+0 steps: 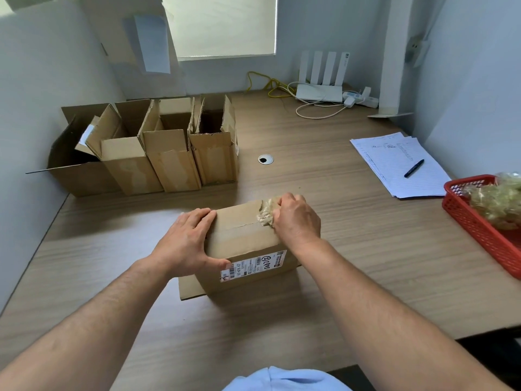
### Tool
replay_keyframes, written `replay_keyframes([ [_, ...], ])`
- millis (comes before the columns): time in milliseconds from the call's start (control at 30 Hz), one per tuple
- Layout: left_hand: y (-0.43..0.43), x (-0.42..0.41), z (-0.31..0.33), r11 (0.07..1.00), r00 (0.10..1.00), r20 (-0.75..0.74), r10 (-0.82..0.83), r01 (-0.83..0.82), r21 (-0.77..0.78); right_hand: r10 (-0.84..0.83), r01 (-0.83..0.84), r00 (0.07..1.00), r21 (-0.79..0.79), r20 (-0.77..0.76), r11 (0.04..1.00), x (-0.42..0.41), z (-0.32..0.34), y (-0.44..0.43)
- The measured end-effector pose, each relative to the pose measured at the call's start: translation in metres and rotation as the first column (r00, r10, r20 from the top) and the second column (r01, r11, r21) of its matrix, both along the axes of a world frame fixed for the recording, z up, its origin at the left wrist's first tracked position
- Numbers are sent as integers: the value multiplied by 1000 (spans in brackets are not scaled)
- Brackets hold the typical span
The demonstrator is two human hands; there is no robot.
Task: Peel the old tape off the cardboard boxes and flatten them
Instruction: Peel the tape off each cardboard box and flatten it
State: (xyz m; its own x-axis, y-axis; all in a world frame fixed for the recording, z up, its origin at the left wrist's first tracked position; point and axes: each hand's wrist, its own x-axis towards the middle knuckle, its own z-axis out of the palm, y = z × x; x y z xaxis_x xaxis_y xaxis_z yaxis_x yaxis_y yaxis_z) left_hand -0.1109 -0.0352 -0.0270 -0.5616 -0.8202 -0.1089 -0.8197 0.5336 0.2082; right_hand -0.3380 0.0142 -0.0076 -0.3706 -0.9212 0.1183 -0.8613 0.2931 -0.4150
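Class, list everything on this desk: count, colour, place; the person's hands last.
taped box: one, brown, desk centre, under both hands
tape: one crumpled strip, yellowish, box top's far right
label: one, white, box's near side
open boxes: four, brown, row at back left
papers: one stack, white, right side
pen: one, black, on the papers
basket: one, red, right edge
used tape: one heap, yellowish, in the basket
router: one, white, back
cable: one, yellow, left of router
desk: one, wood-brown, beneath everything
left hand: one, presses box's left edge
right hand: one, pinches the tape
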Motion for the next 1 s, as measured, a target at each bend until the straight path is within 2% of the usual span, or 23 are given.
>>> replay_keyframes([
  [167,3,-20,2,1000,996,78,-31,31,5,140,-139,990,37,-32,990,-3,1,-1],
  [333,9,-54,-5,999,998,55,16,-15,-30,106,-90,988,141,-109,986,9,-1,-7],
  [533,8,-56,-9,997,998,50,29,-26,-75,161,-153,973,64,-167,986,10,-1,-7],
  [567,8,-55,-9,997,999,46,26,-22,-74,141,-136,984,58,-105,989,5,1,-7],
  [600,7,-54,-8,997,999,40,22,-19,-72,93,-94,995,60,21,994,-3,3,-7],
  [633,7,-51,-8,997,999,33,17,-14,-73,22,-37,978,65,209,997,-12,4,-7],
  [700,5,-43,-8,997,1000,23,-1,2,-78,-106,67,803,88,586,994,-29,6,-3],
  [733,5,-38,-8,997,1000,22,-9,11,-79,-145,100,702,104,697,989,-35,5,0],
  [767,4,-33,-8,997,1000,23,-11,13,-78,-170,123,633,118,755,985,-39,4,4],
  [833,2,-24,-7,997,999,46,-9,12,-72,-198,133,596,147,779,980,-43,0,11],
  [900,1,-23,-5,998,996,90,-13,18,-53,-147,77,646,127,749,989,-41,-3,15],
  [967,2,-31,-3,999,992,122,-24,27,-25,-50,-19,784,105,619,994,-35,-2,15],
  [1000,4,-39,-2,999,991,127,-34,36,-13,-14,-60,869,134,494,989,-32,-1,15],
])
